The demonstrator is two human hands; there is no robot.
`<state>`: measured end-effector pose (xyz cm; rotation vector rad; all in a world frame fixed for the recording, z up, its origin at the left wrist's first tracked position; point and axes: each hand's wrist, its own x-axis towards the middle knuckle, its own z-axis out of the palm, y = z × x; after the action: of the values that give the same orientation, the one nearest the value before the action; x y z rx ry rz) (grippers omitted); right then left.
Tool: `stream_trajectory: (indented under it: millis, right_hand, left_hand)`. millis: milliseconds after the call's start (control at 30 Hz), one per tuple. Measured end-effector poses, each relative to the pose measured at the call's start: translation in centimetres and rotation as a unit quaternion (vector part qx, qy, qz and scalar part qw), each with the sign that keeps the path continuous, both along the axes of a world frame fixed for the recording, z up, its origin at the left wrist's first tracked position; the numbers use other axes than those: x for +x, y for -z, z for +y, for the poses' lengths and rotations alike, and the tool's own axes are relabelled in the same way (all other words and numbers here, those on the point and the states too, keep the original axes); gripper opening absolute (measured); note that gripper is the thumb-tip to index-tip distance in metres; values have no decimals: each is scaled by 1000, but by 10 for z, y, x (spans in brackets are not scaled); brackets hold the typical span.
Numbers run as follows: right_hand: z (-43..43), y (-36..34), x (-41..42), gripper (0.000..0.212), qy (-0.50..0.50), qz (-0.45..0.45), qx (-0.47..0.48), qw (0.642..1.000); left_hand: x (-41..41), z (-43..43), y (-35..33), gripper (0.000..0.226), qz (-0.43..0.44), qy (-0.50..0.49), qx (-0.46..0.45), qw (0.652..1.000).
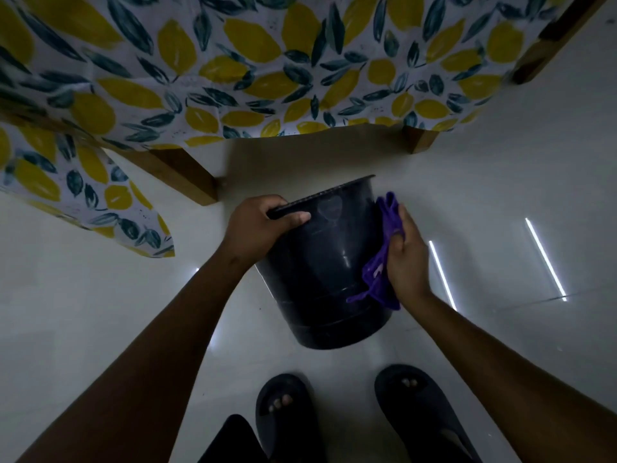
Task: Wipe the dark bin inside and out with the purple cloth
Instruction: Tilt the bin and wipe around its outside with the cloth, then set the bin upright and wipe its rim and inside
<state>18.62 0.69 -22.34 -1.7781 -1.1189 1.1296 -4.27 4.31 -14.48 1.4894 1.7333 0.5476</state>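
The dark bin [325, 269] is held above the white floor, tilted with its mouth facing away from me and its base toward my feet. My left hand [255, 228] grips the bin's rim on the left side, thumb over the outer wall. My right hand [405, 259] presses the purple cloth [384, 259] against the bin's right outer wall. The cloth hangs crumpled along that side. The bin's inside is hidden from me.
A table draped in a lemon-print cloth [233, 68] stands just ahead, with wooden legs [182, 177] to the left and right of the bin. My feet in dark slippers [337, 416] stand on the glossy white tile floor [500, 195] below.
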Motion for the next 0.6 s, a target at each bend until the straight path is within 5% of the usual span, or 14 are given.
stream_trajectory:
  millis: [200,400,500,600]
  right_hand:
    - [46,-57,11,51,36,-10,170,985]
    - [79,-64,14,59,-227,-169,288,915]
    - [84,-53,21,56,-349,-270,260,859]
    - [80,-56,29,58,-392,-284,188,855]
  left_hand:
    - [-4,4,-20,29,92,73,87,989]
    - [3,-13,-20,30,212,126,218,944]
    - [15,-31,-11,33,265,138,245,922]
    - [21,-50,-5,30,300,137,243,912]
